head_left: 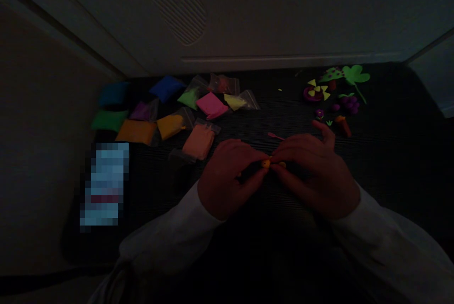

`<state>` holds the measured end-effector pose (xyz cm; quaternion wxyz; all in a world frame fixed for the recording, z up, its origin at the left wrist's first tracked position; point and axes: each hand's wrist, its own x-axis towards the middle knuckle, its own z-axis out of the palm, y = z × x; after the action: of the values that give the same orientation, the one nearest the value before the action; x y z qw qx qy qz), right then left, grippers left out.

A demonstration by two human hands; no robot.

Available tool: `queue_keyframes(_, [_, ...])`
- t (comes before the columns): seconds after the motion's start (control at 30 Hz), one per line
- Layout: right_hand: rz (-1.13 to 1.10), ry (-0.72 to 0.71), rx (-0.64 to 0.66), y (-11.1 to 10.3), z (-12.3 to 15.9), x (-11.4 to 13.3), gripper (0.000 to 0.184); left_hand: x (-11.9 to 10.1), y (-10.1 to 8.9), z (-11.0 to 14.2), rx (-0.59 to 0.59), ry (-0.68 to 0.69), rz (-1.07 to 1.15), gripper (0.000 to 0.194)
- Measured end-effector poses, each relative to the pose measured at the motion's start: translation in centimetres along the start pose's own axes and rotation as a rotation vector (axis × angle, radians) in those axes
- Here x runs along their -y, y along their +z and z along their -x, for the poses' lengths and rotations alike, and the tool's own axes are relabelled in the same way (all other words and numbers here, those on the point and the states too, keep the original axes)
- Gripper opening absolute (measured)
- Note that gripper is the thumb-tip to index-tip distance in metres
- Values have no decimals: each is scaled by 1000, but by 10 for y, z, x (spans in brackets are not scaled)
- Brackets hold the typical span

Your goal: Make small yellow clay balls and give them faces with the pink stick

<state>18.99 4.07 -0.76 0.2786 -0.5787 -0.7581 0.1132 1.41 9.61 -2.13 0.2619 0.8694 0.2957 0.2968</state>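
Between my two hands is a small piece of yellow-orange clay point(266, 164). My left hand point(232, 176) pinches it from the left with thumb and index finger. The fingertips of my right hand point(314, 174) press together against its right side, little finger raised. A second yellow bit point(282, 165) shows by the right fingertips; whether it lies on the table or is held, I cannot tell. Just beyond the right fingers lies a pink modelling tool point(275, 136), partly covered by them. The scene is very dark.
Bags of coloured clay, such as a peach one point(199, 141) and a pink one point(212, 105), lie left on the dark table point(248, 129). A blurred-out lit screen point(106, 183) is at the left edge. Right stand clay pieces: purple grapes point(351, 104), a purple bowl point(312, 99), a green flower point(355, 74).
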Motion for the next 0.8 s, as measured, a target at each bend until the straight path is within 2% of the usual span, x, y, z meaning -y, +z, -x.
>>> queue_keyframes(0.8, [0,-29,35,-3,0,-3,6,2,-1,0,70,7,-4,14])
